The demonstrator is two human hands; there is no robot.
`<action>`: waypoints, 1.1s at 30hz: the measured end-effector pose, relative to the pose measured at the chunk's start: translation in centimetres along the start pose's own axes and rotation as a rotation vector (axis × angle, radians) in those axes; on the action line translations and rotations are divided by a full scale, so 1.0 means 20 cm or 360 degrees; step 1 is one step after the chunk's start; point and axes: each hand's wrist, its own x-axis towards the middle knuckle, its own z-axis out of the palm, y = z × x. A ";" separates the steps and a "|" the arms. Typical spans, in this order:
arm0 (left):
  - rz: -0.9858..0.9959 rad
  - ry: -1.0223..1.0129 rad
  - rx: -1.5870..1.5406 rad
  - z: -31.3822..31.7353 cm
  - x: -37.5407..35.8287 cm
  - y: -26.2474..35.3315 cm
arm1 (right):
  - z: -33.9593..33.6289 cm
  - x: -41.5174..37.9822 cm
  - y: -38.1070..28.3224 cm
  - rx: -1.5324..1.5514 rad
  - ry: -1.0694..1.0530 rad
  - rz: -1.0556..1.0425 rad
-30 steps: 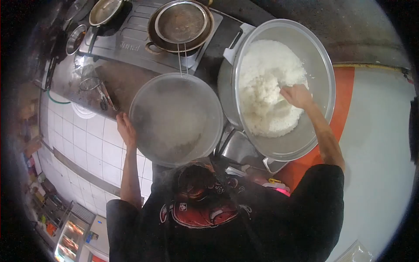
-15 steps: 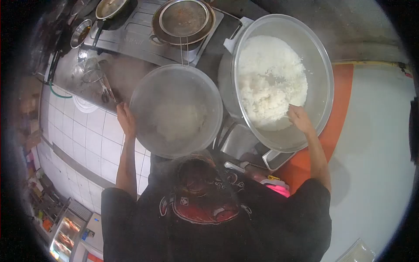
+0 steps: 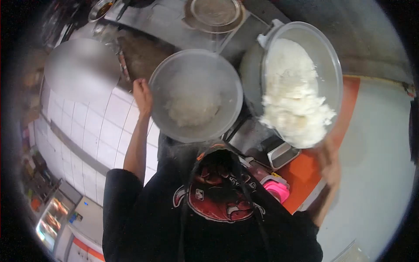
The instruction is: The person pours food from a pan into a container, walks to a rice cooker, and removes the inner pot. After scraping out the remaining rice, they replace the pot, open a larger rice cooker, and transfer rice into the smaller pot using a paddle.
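White square tiles (image 3: 89, 135) run along the left, beside a dark tabletop (image 3: 144, 56) with a flat metal stove (image 3: 150, 22) at its far side, and steam hazes the middle. A wide, round grey metal basin (image 3: 162, 74) sits close to the person's front, a pale mass (image 3: 192, 107) low inside it. The left hand (image 3: 143, 96) is at its left rim, fingers bent close together and seemingly gripping the edge.

To the right stands a deep, round silver-grey metal pot (image 3: 330, 78), its white cooked rice (image 3: 299, 111) heaped towards the near side and over the near rim. The right hand (image 3: 331, 163) is just beside that rim, but blurred: how far open its fingers are, and whether they hold a tool, I cannot tell. Below the pot are a small rectangular metal container (image 3: 283, 155) and a bright pink object (image 3: 277, 190).

The rice looks soft, moist and clumping, likely hot and sticky; broad support from underneath should suit it better than pinching. The full pot is probably heavy and rigid, best held by its side handles; the basin, stiff and perhaps slick with steam, by opposite rims.
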 end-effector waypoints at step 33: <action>0.0030 -0.0078 0.0137 -0.01 -0.01 0.07 | -0.12 0.59 0.43 0.0098 0.0267 0.0410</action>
